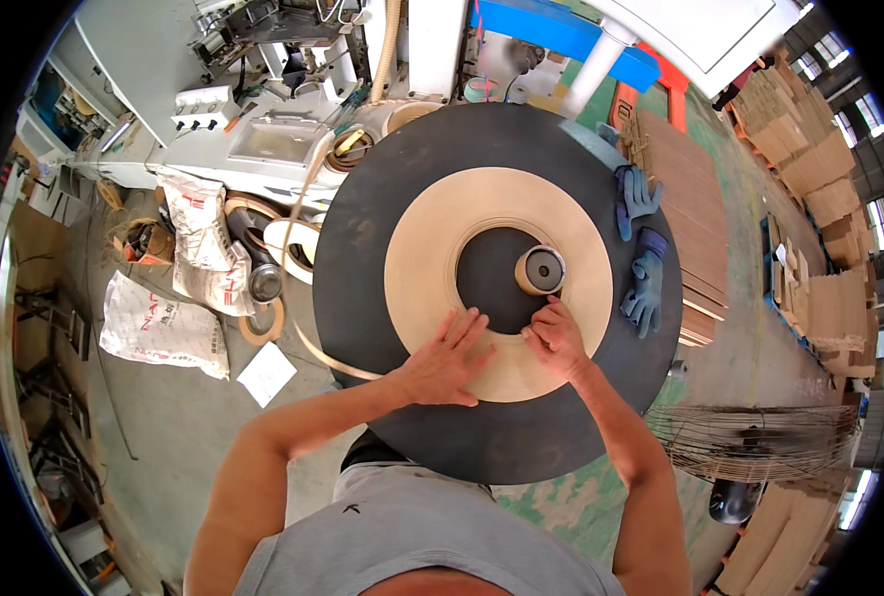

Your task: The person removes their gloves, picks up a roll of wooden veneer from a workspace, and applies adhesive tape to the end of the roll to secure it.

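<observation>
A large flat coil of beige edge-banding strip [422, 248] lies on a round black disc [362, 189] in front of me. My left hand [448, 363] rests on the coil's near left part, open, with its fingers stretched toward the centre hole. At the near right rim of that hole is my right hand [558, 341], its fingers closed in a pinch; what they grip is hidden. Just beyond those fingertips a small roll of tape [524, 282] with a dark core sits at the hole's right side. A loose strip [308, 333] runs from the disc's left edge up toward the machine.
Blue work gloves [644, 283] lie on the disc's right edge. White sacks [163, 323] and more coils [298, 245] stand on the floor at left. A machine bench [273, 144] is behind. Stacked boards [695, 214] and a wire-caged fan [755, 442] are at right.
</observation>
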The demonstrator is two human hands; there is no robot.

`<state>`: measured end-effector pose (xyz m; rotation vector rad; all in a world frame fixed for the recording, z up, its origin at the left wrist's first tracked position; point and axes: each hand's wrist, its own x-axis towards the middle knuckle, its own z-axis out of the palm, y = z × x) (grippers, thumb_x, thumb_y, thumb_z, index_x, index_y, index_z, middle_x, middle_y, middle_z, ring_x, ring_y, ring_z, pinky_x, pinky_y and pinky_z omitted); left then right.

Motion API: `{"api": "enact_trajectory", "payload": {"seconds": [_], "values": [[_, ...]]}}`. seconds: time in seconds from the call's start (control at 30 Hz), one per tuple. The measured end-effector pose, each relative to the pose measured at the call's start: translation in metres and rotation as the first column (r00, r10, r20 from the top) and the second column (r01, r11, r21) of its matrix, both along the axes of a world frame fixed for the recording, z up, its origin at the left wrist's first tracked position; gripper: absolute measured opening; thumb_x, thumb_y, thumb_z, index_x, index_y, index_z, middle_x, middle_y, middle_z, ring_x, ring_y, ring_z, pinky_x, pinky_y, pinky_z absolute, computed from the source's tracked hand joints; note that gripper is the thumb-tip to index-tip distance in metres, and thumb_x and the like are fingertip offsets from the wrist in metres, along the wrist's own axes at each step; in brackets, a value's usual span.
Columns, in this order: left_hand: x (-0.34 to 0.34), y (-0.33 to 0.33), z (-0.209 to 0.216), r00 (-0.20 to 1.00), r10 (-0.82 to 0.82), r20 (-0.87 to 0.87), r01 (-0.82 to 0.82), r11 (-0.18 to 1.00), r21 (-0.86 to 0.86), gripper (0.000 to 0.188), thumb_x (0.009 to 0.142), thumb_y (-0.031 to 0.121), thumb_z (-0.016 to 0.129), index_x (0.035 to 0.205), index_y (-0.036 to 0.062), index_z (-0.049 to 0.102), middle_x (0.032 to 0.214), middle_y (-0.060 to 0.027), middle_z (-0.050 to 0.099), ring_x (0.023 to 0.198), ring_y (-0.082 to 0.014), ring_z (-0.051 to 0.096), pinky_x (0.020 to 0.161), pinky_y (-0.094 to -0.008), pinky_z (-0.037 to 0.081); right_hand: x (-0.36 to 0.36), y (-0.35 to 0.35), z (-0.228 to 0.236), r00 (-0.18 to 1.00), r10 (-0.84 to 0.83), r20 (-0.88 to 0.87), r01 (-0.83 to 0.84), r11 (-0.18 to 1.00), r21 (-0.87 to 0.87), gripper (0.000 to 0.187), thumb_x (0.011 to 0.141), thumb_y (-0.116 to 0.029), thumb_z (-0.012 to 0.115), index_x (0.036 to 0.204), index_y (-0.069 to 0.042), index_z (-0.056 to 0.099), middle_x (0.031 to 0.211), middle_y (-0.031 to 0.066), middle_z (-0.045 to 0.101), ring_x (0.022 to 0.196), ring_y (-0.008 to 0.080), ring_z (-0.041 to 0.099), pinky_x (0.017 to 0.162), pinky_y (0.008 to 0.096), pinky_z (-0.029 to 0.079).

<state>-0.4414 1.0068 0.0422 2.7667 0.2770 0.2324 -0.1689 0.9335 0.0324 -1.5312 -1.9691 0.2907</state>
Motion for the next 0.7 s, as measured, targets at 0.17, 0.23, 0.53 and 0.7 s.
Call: {"api": "enact_trajectory", "payload": {"seconds": [0.17, 0.23, 0.53, 0.7], "values": [[0.007, 0.001, -0.003, 0.999, -0.006, -0.043, 0.006, 1.000, 0.003, 0.092, 0.070, 0.063, 0.075, 0.140, 0.0067, 0.053, 0.150, -0.0329, 0.035, 0.144, -0.0511, 0.026, 0.118, -0.0643, 0.019, -0.005, -0.004, 0.002, 1.000, -0.009, 0.020, 0.009, 1.000, -0.004, 0.015, 0.080, -0.009, 0.073, 0.068, -0.006, 0.064, 0.077, 0.0045, 0.059, 0.081, 0.0270, 0.057, 0.104, 0.0477, 0.045], [0.009, -0.005, -0.007, 0.999, -0.015, -0.033, 0.015, 1.000, -0.001, 0.093, 0.071, 0.064, 0.074, 0.140, 0.0056, 0.054, 0.148, -0.0328, 0.037, 0.142, -0.0516, 0.028, 0.118, -0.0646, 0.019, -0.015, -0.010, 0.002, 0.988, -0.137, 0.065, 0.138, 0.990, -0.021, 0.015, 0.082, -0.012, 0.073, 0.070, -0.005, 0.065, 0.079, 0.0055, 0.060, 0.085, 0.0276, 0.058, 0.107, 0.0495, 0.045], [0.025, -0.040, -0.017, 0.987, 0.140, 0.078, -0.138, 0.990, -0.020, 0.092, 0.070, 0.061, 0.077, 0.139, 0.0044, 0.054, 0.144, -0.0328, 0.041, 0.138, -0.0523, 0.033, 0.116, -0.0665, 0.021, -0.066, -0.023, 0.005, 0.935, -0.354, 0.017, 0.354, 0.932, -0.077, 0.013, 0.087, -0.016, 0.069, 0.091, -0.005, 0.075, 0.091, 0.0080, 0.065, 0.097, 0.0297, 0.061, 0.103, 0.0490, 0.046], [0.039, -0.072, -0.026, 0.965, 0.241, 0.101, -0.239, 0.971, -0.024, 0.092, 0.074, 0.059, 0.074, 0.141, 0.0012, 0.049, 0.147, -0.0331, 0.038, 0.140, -0.0518, 0.032, 0.114, -0.0707, 0.018, -0.092, 0.002, 0.015, 0.889, -0.417, -0.186, 0.392, 0.906, -0.158, 0.023, 0.091, -0.023, 0.067, 0.103, -0.004, 0.072, 0.100, 0.0107, 0.068, 0.100, 0.0336, 0.062, 0.091, 0.0466, 0.052]]}}
